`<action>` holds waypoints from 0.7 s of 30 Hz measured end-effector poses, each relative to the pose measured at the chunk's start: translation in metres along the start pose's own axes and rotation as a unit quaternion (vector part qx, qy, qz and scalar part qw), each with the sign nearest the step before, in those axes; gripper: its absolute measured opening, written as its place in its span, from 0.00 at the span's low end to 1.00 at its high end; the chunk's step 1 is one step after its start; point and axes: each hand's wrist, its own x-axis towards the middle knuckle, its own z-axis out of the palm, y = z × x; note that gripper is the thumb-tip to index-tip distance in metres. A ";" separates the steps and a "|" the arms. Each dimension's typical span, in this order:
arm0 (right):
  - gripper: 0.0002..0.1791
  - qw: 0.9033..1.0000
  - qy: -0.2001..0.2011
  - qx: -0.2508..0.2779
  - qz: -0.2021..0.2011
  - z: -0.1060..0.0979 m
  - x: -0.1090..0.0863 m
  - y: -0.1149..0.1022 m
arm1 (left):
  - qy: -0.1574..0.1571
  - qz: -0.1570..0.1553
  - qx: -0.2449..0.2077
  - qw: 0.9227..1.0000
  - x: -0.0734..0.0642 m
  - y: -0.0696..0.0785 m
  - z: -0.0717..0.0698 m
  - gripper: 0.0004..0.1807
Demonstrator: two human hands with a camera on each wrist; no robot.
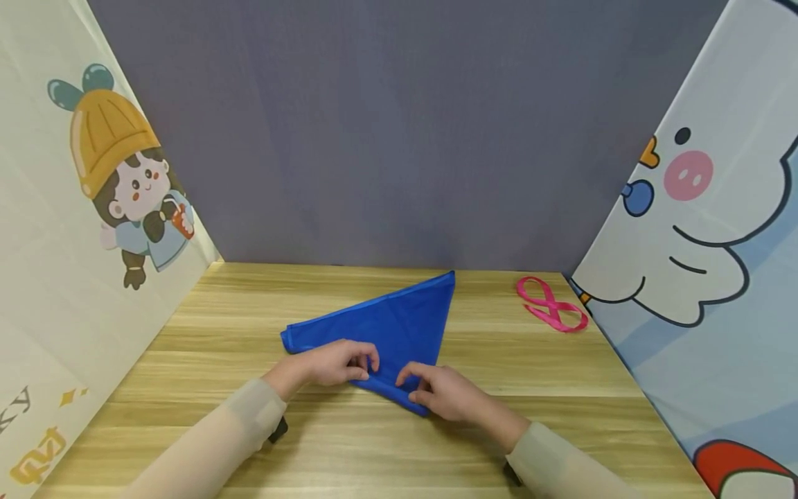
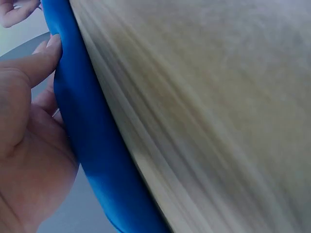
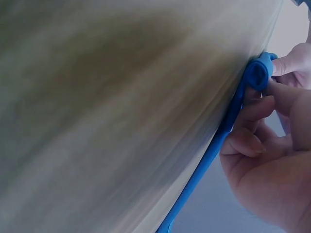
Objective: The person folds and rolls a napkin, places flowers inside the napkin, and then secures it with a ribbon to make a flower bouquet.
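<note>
A blue cloth (image 1: 405, 319) lies on the table with its near edge turned into a narrow roll. Its far part spreads flat to a point at the back. My left hand (image 1: 339, 362) pinches the roll near its middle, the thumb tip against it in the left wrist view, where the blue roll (image 2: 92, 131) runs past the palm. Closer to the roll's right end, my right hand (image 1: 445, 393) holds it between thumb and curled fingers. In the right wrist view the coiled end of the cloth (image 3: 257, 75) shows beside the thumb; some fingertips are hidden behind it.
A pink ribbon (image 1: 551, 305) lies in loops at the back right of the wooden table (image 1: 249, 298). A grey panel (image 1: 374, 138) stands behind, with printed cartoon panels along the left (image 1: 37, 277) and right (image 1: 736, 242) sides.
</note>
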 end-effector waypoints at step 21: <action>0.13 0.997 -0.004 -0.077 -0.030 -0.001 0.002 -0.005 | 0.035 0.033 0.105 0.993 -0.006 0.005 0.000 0.12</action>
